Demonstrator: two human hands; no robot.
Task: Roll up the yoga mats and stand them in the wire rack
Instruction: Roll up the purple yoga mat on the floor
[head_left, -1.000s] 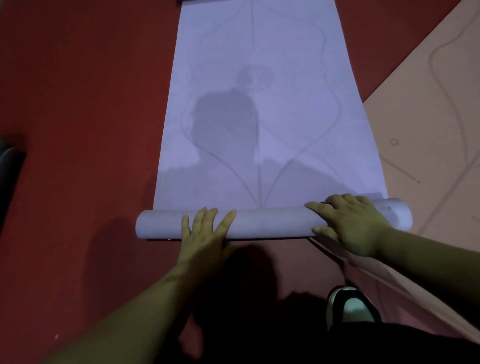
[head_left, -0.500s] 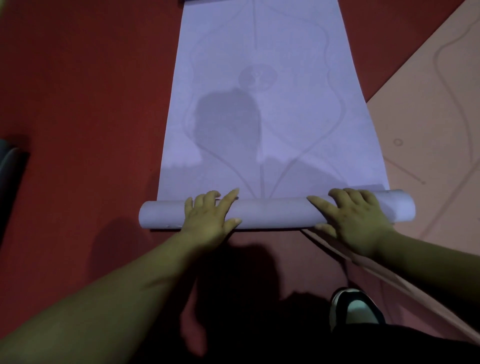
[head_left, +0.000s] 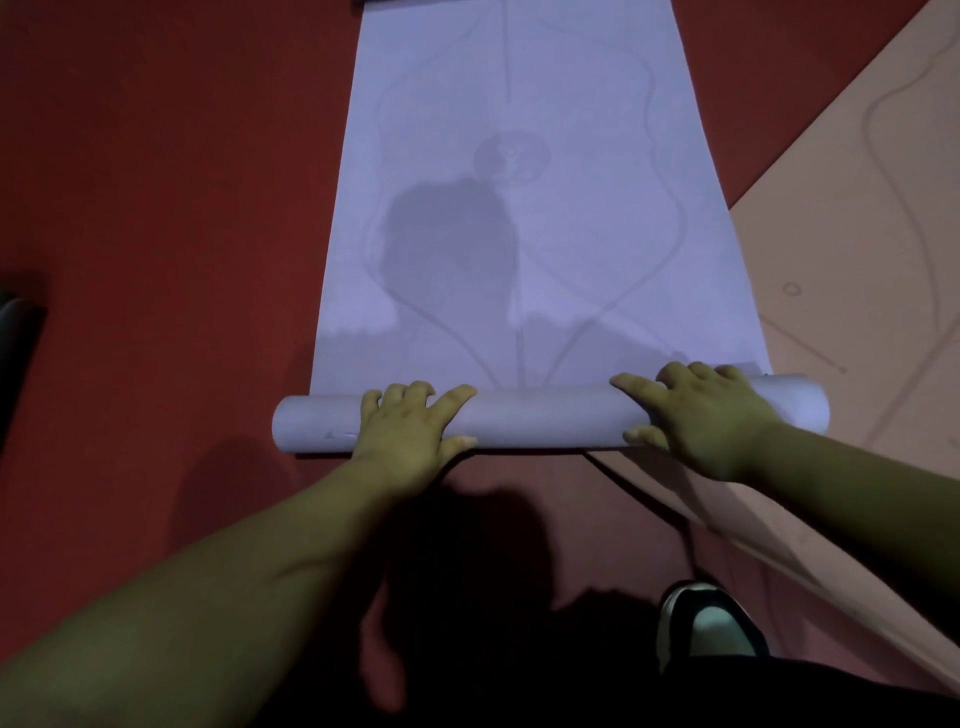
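Observation:
A lavender yoga mat (head_left: 519, 208) with a faint line pattern lies flat on the red floor, stretching away from me. Its near end is wound into a roll (head_left: 545, 415) that lies crosswise. My left hand (head_left: 410, 423) grips the roll left of centre, fingers bent over the top and thumb on the near side. My right hand (head_left: 701, 415) grips it near the right end the same way. The wire rack is out of view.
A peach yoga mat (head_left: 857, 234) lies flat at the right, and its corner runs under the roll's right end. My shoe (head_left: 709, 623) stands on the floor at the lower right. A dark object (head_left: 15, 338) sits at the left edge.
The roll has moved a little farther up the lavender mat, and both hands went forward with it. My left fingers went from spread flat to bent over the roll.

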